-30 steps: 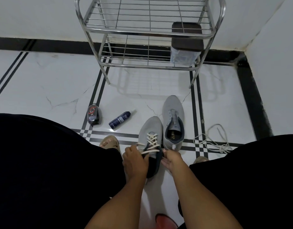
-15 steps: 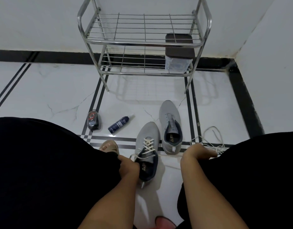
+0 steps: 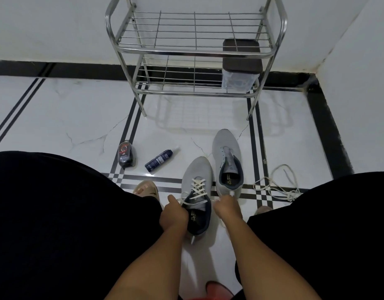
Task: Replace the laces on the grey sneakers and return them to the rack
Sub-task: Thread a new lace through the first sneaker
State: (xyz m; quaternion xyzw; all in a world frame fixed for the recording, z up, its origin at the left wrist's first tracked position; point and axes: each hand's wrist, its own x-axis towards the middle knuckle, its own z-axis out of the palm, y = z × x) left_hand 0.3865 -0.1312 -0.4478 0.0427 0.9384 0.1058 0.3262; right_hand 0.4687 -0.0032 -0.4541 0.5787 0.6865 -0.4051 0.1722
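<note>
You have only one view, from the camera on your head. It looks forward and steeply down, close over your forearms and knees, toward the floor [image 3: 67, 118], with the rack [image 3: 195, 50] farther ahead.

The right hand [image 3: 226, 207] has been brought back from 3 o'clock to the laced sneaker [image 3: 197, 187], its lace end now gripped.

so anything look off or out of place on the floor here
A few things. A blue spray can lies tipped on the tiles, a loose white lace is tangled beside the unlaced sneaker, and the floor tile shows hairline cracks.
</note>
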